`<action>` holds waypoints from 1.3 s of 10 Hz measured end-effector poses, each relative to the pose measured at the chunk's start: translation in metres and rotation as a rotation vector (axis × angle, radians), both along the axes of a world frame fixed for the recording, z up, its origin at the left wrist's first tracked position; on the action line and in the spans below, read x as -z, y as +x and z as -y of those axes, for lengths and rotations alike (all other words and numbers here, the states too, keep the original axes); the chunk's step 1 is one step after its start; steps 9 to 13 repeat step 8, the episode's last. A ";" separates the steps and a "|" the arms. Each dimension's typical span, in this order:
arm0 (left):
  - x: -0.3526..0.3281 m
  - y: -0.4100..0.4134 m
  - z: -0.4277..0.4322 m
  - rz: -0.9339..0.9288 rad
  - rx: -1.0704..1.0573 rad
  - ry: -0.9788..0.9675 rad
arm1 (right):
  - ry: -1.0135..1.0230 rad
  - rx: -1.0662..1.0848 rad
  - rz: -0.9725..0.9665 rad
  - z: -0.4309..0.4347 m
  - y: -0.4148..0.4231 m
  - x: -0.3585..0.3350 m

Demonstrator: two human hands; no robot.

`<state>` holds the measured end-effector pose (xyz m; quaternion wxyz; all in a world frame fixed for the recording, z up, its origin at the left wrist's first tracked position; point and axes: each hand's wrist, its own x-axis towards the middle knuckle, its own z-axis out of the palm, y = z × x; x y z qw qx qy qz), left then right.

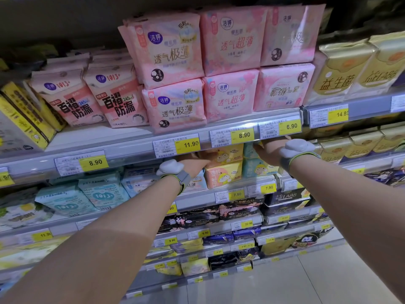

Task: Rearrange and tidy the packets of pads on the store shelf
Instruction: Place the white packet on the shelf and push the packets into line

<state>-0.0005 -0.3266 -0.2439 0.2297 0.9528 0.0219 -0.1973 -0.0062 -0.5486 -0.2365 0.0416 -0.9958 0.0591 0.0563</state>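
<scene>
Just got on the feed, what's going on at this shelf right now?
A person is reaching both hands under the price rail into the second shelf. The left hand is at the orange cartoon-print packets, and the right hand is on the light blue cartoon-print packets beside them. The fingers are hidden behind the rail, so the grip cannot be told. On the shelf above, one pink packet in the bottom row sits upside down and nothing touches it.

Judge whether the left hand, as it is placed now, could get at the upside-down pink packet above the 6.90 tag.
Probably not directly. The left hand is tucked under the shelf edge, which lies between it and the upside-down pink packet; it would have to withdraw and rise first.
</scene>
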 end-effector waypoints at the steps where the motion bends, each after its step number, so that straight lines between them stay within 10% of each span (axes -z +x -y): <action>1: 0.002 -0.003 -0.002 0.020 -0.021 -0.049 | -0.063 -0.001 0.095 0.002 0.002 0.003; 8: 0.013 -0.029 -0.042 0.479 -0.018 0.002 | -0.155 0.030 0.333 -0.037 -0.047 0.020; 13: 0.013 -0.029 -0.042 0.479 -0.018 0.002 | -0.155 0.030 0.333 -0.037 -0.047 0.020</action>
